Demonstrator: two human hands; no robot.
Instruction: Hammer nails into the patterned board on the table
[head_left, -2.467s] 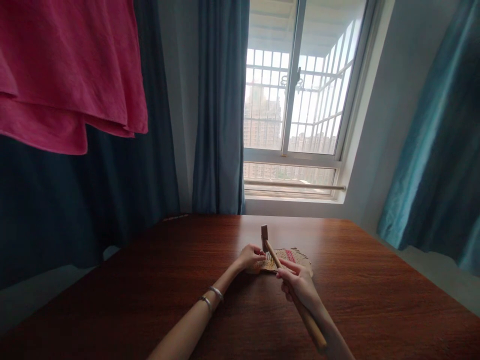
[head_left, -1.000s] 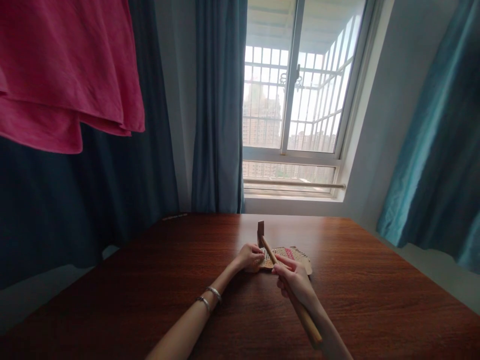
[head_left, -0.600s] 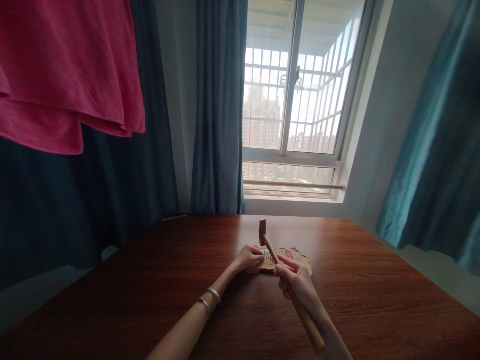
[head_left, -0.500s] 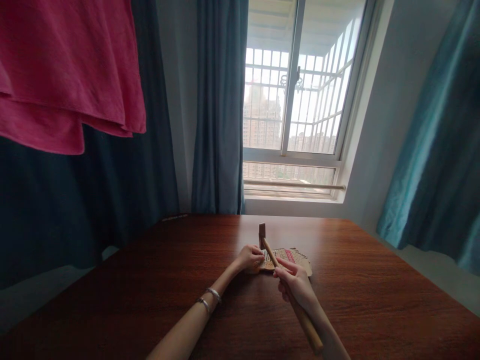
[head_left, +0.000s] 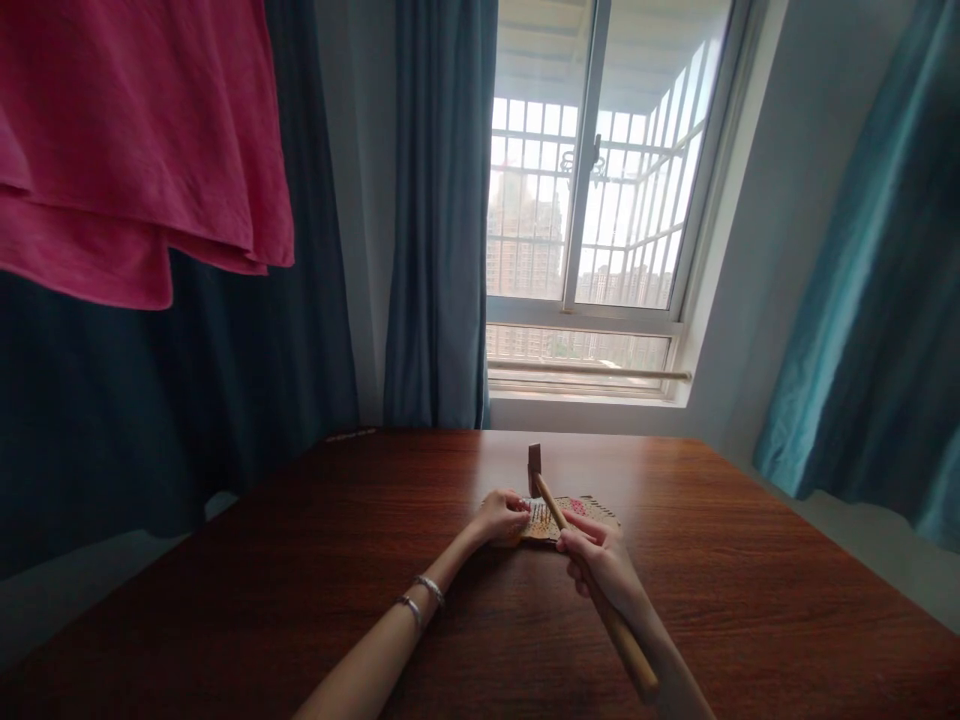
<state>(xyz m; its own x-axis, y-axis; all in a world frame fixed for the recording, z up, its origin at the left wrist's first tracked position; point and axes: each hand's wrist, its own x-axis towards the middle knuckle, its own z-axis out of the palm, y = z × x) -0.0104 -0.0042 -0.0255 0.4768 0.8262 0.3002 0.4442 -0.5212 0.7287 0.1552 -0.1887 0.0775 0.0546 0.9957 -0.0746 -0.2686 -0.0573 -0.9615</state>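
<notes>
My right hand [head_left: 604,570] is wrapped round the wooden handle of a hammer [head_left: 621,645]. The hammer's head is raised above a flat, tan, patterned board [head_left: 559,515], just right of my left fingertips. Several thin dark nails stand upright in the board's left part, and a pink patch and a row of dark marks show farther right. At the board's left edge, my left hand [head_left: 502,517] has its fingers pinched together. What they hold, if anything, is too small to make out. Two silver bangles [head_left: 420,597] circle my left wrist.
The board lies on a brown wooden table [head_left: 300,570]. Behind the table are a barred window [head_left: 585,200] and blue curtains [head_left: 439,220]. A pink cloth [head_left: 150,150] hangs at the upper left.
My right hand and the hammer have shifted slightly to the right, with the hammer's head farther from my left fingers. My left hand has barely moved.
</notes>
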